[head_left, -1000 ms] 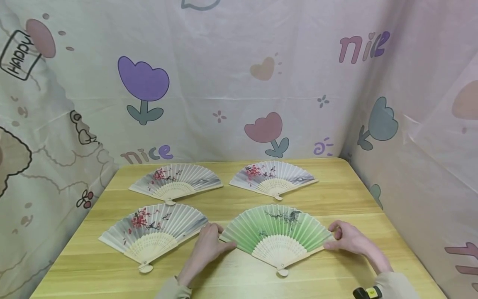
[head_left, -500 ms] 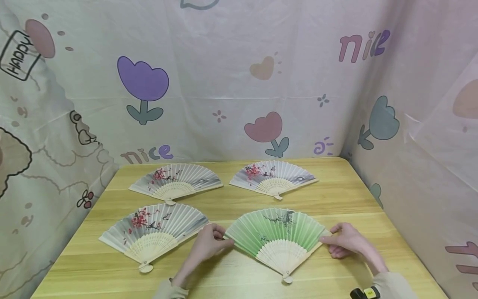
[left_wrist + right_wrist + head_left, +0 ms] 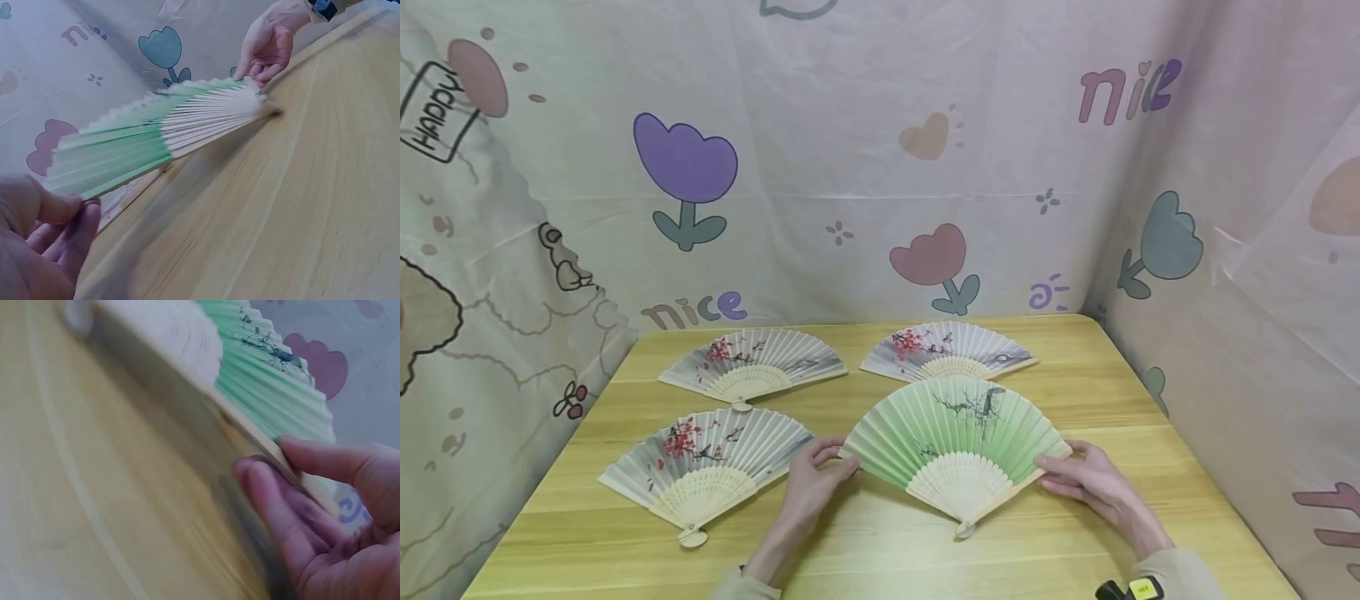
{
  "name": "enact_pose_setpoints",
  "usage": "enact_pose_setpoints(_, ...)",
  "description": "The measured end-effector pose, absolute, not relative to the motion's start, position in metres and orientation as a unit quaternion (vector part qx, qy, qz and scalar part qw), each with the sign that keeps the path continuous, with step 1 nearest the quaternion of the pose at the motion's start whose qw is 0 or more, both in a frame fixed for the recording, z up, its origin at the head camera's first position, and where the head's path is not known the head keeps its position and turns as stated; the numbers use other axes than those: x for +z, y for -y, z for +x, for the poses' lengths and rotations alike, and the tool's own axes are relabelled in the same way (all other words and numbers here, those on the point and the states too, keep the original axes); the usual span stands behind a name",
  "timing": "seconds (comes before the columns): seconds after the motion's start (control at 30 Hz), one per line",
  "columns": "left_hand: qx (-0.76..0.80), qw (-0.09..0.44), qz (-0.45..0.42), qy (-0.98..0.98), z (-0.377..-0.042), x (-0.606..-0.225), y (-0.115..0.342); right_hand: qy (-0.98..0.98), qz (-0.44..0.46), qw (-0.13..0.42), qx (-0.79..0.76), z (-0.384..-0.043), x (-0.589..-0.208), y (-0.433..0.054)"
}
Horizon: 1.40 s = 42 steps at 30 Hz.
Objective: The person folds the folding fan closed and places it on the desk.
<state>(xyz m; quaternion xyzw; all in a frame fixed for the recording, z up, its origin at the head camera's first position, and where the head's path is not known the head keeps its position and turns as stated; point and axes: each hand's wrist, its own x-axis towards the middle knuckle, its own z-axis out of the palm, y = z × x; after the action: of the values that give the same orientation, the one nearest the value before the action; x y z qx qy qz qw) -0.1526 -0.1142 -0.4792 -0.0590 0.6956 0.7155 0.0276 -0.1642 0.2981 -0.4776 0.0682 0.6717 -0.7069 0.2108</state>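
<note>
A green folding fan (image 3: 958,425) with pale ribs and a dark branch print is spread wide and held above the table between both hands. My left hand (image 3: 812,482) pinches its left outer edge between thumb and fingers, as the left wrist view also shows. At the other side, my right hand (image 3: 1093,483) pinches the right guard stick; in the right wrist view the thumb (image 3: 331,459) lies on top and the fingers are beneath. A gap with shadow shows under the fan in the left wrist view.
Three spread fans with red blossom prints lie on the wooden table (image 3: 895,558): one front left (image 3: 707,467), one back left (image 3: 752,367), one back right (image 3: 951,350), its lower part covered by the green fan. Printed cloth (image 3: 820,150) hangs behind and at the sides.
The green fan has risen off the table, after shifting slightly toward me half a second ago. Both hands have moved with it, and it now overlaps the back right fan in view.
</note>
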Motion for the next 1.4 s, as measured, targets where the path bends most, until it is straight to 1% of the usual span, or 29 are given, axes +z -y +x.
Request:
enact_pose_setpoints(0.23, 0.789, -0.005, -0.095, -0.607, -0.155, -0.483, 0.114, -0.564, 0.033, 0.202, -0.8, -0.165, -0.48, -0.287)
enact_pose_setpoints(0.47, 0.833, -0.025, -0.11, -0.542, -0.159, -0.481, 0.113, -0.493, -0.015, 0.204, -0.846, -0.17, -0.474, -0.251)
enact_pose_setpoints(0.57, 0.849, -0.032, -0.111, -0.515, -0.162, -0.48, 0.112, -0.493, -0.012, 0.184, -0.85, -0.172, -0.468, -0.231)
enact_pose_setpoints(0.63, 0.856, -0.034, -0.099, -0.506, -0.162, -0.478, 0.111, -0.5, 0.001, 0.157, -0.851, -0.174, -0.464, -0.218)
enact_pose_setpoints(0.8, 0.868, -0.024, -0.043, -0.494, -0.162, -0.477, 0.108, -0.513, 0.021, 0.082, -0.854, -0.178, -0.458, -0.192)
enact_pose_setpoints(0.9, 0.874, -0.012, -0.027, -0.484, -0.162, -0.475, 0.103, -0.509, 0.027, 0.053, -0.859, -0.179, -0.457, -0.177)
enact_pose_setpoints(1.23, 0.891, 0.001, -0.023, -0.454, -0.166, -0.47, 0.09, -0.465, 0.034, 0.013, -0.885, -0.178, -0.458, -0.146)
enact_pose_setpoints(1.4, 0.897, 0.013, -0.003, -0.442, -0.166, -0.47, 0.088, -0.46, 0.033, 0.022, -0.887, -0.176, -0.46, -0.137)
